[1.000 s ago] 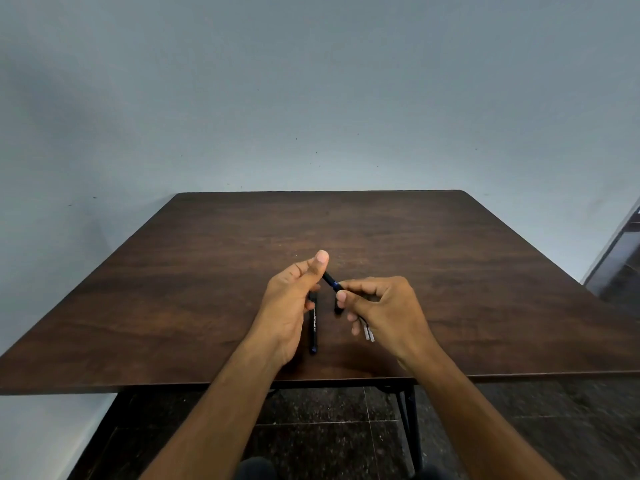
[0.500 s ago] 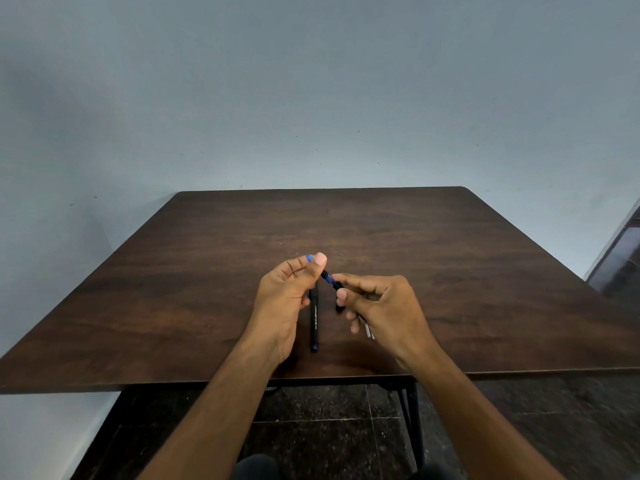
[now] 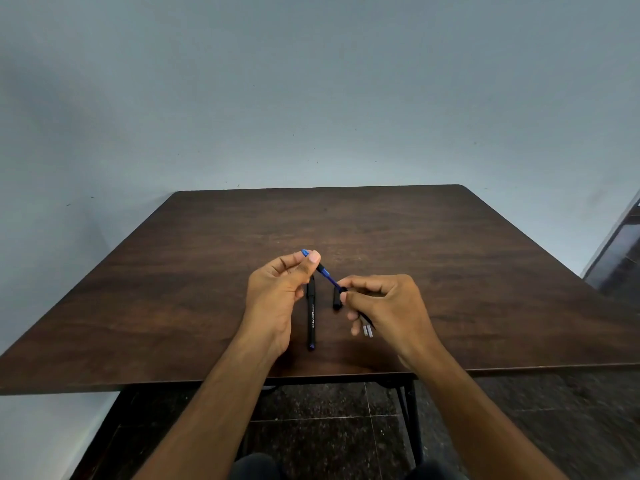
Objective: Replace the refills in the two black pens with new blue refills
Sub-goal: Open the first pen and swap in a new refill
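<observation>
Step – we draw blue refill (image 3: 327,274) from pen barrel (image 3: 363,317) | left hand (image 3: 277,292) pinches refill, right hand (image 3: 384,306) grips barrel | next – pull straight out, centre frame

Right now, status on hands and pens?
Left hand pinching blue refill by its upper end. Right hand holding barrel at its lower end. Second pen flat on table. Nothing blocking.

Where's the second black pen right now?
Head view: black pen lies flat on the table, near front-centre, between left hand and right hand, untouched.
</observation>
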Demonstrator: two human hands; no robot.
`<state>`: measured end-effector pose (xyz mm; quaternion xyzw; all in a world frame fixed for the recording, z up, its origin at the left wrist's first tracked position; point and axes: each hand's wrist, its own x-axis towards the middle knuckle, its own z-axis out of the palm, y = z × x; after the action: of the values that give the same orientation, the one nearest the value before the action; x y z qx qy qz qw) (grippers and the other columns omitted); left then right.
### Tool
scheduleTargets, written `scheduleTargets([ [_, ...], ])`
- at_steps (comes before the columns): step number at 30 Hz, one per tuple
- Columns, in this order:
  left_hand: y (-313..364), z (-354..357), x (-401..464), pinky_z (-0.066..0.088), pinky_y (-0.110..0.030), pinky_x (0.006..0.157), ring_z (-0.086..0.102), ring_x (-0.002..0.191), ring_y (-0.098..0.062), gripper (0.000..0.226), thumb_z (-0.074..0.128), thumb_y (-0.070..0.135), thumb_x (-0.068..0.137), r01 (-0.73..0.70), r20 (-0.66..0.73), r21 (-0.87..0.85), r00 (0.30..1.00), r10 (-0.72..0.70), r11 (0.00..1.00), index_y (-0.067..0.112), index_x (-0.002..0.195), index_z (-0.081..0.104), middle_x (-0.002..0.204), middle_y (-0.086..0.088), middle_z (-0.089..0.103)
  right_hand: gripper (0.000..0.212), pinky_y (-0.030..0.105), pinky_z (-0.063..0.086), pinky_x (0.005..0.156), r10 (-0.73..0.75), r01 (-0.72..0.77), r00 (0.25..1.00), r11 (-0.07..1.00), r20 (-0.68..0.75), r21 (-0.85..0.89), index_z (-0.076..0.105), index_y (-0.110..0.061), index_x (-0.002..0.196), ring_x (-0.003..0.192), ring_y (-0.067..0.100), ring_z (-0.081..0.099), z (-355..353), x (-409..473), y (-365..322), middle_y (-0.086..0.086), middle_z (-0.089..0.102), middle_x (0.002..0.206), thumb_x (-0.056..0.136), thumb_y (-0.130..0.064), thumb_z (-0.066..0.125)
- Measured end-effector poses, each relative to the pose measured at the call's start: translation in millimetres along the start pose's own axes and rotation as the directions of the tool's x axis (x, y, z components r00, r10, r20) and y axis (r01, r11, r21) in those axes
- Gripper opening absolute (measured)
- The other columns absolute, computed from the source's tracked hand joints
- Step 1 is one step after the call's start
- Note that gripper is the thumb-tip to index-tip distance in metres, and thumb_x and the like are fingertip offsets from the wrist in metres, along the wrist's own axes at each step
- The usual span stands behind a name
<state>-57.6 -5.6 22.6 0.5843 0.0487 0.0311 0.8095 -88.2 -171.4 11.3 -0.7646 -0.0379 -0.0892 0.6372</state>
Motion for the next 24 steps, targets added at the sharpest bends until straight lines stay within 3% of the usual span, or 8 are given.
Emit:
scheduleTargets([
  [3,2,1,-1,0.044,-0.023,0.063,0.054,0.060,0.000,0.034,0.086,0.034,0.061,-0.011,-0.020,-0.003,1.000,0.011,1.000,0.016,0.090,0.079,0.068,0.010,0.069,0.014,0.057,0.056,0.058,0.002,-0.002,1.000,1.000,-0.014,0.013,0.082,-0.014,0.090,0.043,0.023,0.060,-1,-1,2,0.013,0.070,0.060,0.087,-0.005,0.072],
  [8,17,-9,4,0.041,-0.022,0.061,0.050,0.061,-0.004,0.021,0.085,0.023,0.072,-0.030,-0.116,-0.114,0.993,0.017,0.993,0.014,0.090,0.078,0.068,0.009,0.068,0.018,0.037,0.052,0.051,0.021,-0.019,0.999,0.999,-0.046,0.045,0.082,-0.017,0.080,0.039,0.024,0.057,-7,1,6,0.012,0.068,0.056,0.083,-0.003,0.071],
  [11,19,-14,2,0.042,-0.016,0.062,0.053,0.058,0.000,0.011,0.084,0.020,0.078,-0.045,-0.077,0.196,0.995,0.061,0.980,0.016,0.087,0.078,0.062,0.015,0.067,0.016,0.039,0.054,0.053,0.034,-0.030,0.997,0.998,-0.073,0.056,0.081,-0.014,0.082,0.042,0.028,0.060,-10,3,7,0.013,0.068,0.056,0.084,-0.003,0.071],
  [14,12,-8,-6,0.047,-0.013,0.064,0.068,0.067,0.001,0.021,0.088,0.021,0.075,-0.084,0.057,0.521,0.996,0.064,0.850,0.018,0.093,0.078,0.076,0.009,0.077,0.014,0.046,0.059,0.054,0.037,-0.031,0.995,0.998,-0.095,0.058,0.080,-0.013,0.083,0.047,0.030,0.065,-10,5,6,0.015,0.072,0.061,0.084,-0.002,0.072],
  [17,6,1,-8,0.047,-0.016,0.059,0.069,0.076,-0.006,0.032,0.091,0.034,0.069,-0.108,0.076,0.782,0.994,0.077,0.614,0.026,0.095,0.074,0.085,0.005,0.074,0.014,0.041,0.059,0.049,0.028,-0.027,0.996,0.999,-0.089,0.017,0.079,-0.018,0.083,0.046,0.030,0.067,-7,5,3,0.015,0.073,0.062,0.085,-0.006,0.073],
  [19,2,7,-7,0.048,-0.020,0.060,0.066,0.076,-0.009,0.037,0.092,0.038,0.067,-0.101,0.073,0.863,0.994,0.077,0.494,0.028,0.096,0.071,0.086,0.004,0.070,0.014,0.032,0.053,0.045,0.031,-0.032,0.996,0.999,-0.087,-0.010,0.078,-0.019,0.083,0.043,0.028,0.065,-4,6,2,0.014,0.072,0.060,0.085,-0.006,0.073],
  [22,-7,14,-4,0.054,-0.028,0.073,0.068,0.088,-0.018,0.038,0.091,0.039,0.068,-0.092,0.076,0.920,0.995,0.057,0.380,0.028,0.097,0.069,0.091,0.001,0.069,0.014,0.027,0.049,0.044,0.038,-0.041,0.997,0.998,-0.062,-0.041,0.078,-0.016,0.084,0.041,0.025,0.062,-2,5,2,0.010,0.070,0.055,0.087,-0.005,0.071],
  [24,-12,16,-3,0.051,-0.027,0.070,0.067,0.088,-0.019,0.036,0.091,0.038,0.068,-0.095,0.085,0.936,0.995,0.044,0.339,0.029,0.092,0.066,0.092,0.002,0.069,0.013,0.027,0.049,0.044,0.032,-0.034,0.998,0.998,-0.050,-0.052,0.078,-0.016,0.085,0.041,0.024,0.062,-3,5,2,0.008,0.069,0.054,0.087,-0.005,0.071],
])
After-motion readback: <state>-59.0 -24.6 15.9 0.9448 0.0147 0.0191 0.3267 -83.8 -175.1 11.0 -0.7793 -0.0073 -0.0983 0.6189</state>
